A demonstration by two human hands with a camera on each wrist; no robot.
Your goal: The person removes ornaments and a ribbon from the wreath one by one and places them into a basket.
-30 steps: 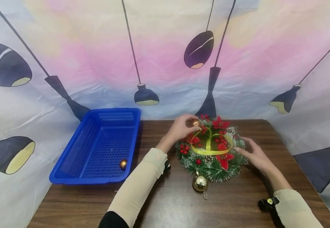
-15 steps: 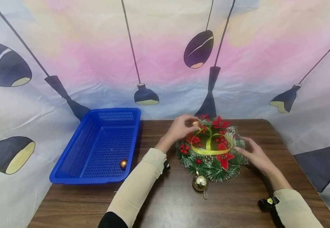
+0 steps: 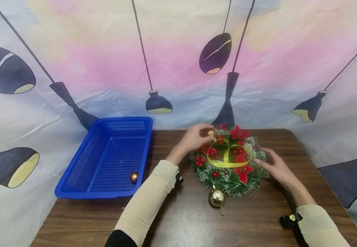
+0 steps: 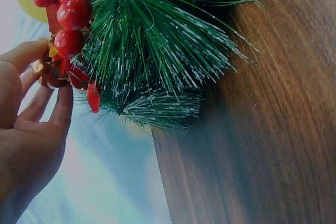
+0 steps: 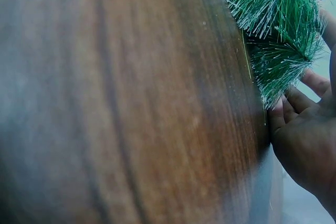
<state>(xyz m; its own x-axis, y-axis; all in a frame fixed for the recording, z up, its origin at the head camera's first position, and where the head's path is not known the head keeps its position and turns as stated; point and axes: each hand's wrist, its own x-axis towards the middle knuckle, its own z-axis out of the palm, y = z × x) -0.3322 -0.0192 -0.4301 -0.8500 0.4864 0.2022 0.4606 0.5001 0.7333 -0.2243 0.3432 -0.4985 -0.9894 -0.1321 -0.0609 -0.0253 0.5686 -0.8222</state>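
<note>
A green Christmas wreath [image 3: 235, 188] with frosted tips, red poinsettias, red berries and pine cones lies on the table. At its upper left edge my left hand [image 3: 194, 138] pinches a small copper bauble [image 3: 211, 132] between thumb and fingers; the left wrist view shows that bauble [image 4: 53, 75] partly hidden behind red berries [image 4: 73, 13]. My right hand [image 3: 278, 168] holds the wreath's right edge, thumb on top and fingers round the outer side. A yellow ribbon [image 3: 226, 164] loops over the wreath's middle. Below it hangs a shiny gold bauble [image 3: 217, 198], resting on the table.
To the left stands a blue perforated plastic basket [image 3: 62, 183] with one copper-gold bauble [image 3: 134, 177] in its near right corner. The brown wooden table [image 3: 191, 223] ends at a cloth backdrop [image 3: 113, 68] printed with lamps.
The left hand and the copper bauble have hardly moved. The right hand stays on the wreath's edge. The whole head view shifts very slightly.
</note>
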